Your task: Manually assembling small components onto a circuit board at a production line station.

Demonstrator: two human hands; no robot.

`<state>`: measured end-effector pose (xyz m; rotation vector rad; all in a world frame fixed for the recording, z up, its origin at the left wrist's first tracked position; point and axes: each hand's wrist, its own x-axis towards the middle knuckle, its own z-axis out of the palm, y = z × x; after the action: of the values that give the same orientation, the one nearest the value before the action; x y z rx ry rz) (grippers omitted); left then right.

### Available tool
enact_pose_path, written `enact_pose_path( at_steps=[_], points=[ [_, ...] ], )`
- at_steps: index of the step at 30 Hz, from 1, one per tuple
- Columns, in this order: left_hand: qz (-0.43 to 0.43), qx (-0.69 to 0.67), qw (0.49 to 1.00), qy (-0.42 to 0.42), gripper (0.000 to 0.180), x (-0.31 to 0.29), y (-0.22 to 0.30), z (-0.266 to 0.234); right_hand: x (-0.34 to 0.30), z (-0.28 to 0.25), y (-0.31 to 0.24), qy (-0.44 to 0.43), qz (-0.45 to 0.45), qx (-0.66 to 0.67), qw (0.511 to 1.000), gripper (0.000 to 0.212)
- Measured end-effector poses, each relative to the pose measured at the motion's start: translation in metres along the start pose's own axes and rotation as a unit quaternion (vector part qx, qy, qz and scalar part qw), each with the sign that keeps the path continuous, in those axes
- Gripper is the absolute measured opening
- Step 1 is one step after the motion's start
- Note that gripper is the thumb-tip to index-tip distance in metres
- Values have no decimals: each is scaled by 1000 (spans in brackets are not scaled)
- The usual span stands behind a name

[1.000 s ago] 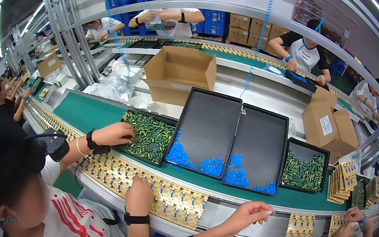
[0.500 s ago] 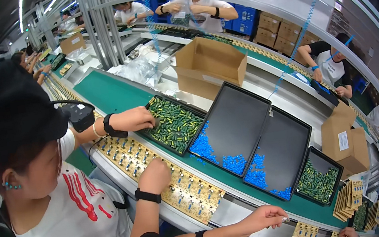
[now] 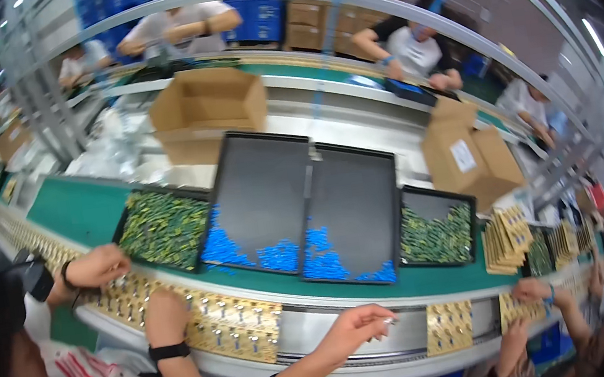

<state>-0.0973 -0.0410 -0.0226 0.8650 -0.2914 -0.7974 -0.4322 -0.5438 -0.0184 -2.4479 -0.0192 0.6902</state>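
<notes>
My left hand (image 3: pixel 167 314) is curled closed over a tan circuit board panel (image 3: pixel 217 322) dotted with blue and silvery parts. Its fingertips are hidden, so I cannot make out what they hold. My right hand (image 3: pixel 364 326) hovers above the metal conveyor rail, thumb and fingers pinched on a small silvery component (image 3: pixel 391 321). Beyond my hands stand two black trays (image 3: pixel 268 170) partly filled with small blue components (image 3: pixel 278 257). A tray of green and yellow cylindrical components (image 3: pixel 163 229) lies beyond my left hand. Another circuit board panel (image 3: pixel 449 327) rests right of my right hand.
At left a co-worker's hand (image 3: pixel 99 265) is over the boards; another person's hands (image 3: pixel 530 291) work at lower right. A smaller tray of green components (image 3: pixel 438 235) and stacked boards (image 3: pixel 506 241) stand at right. Cardboard boxes (image 3: pixel 210 109) sit behind, below metal frame bars.
The whole view has swung right, with some blur. The co-worker's hand has left the green component tray. More of the person at lower right shows. My right hand keeps its pinch.
</notes>
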Motion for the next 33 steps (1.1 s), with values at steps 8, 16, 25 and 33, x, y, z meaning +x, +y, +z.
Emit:
enact_pose_path(
  at_steps=[8,16,25,33],
  points=[
    [-21,22,999,39,15,0,0,5,-48,121,-66,45,107,98,988,21],
    [10,25,998,61,14,-12,9,10,35,136,-104,2,105,138,985,25],
    [56,58,989,123,14,-7,11,8,114,75,-224,-22,157,206,966,24],
    [55,131,984,112,17,-2,2,20,196,55,-232,507,-46,7,861,5]
  ],
)
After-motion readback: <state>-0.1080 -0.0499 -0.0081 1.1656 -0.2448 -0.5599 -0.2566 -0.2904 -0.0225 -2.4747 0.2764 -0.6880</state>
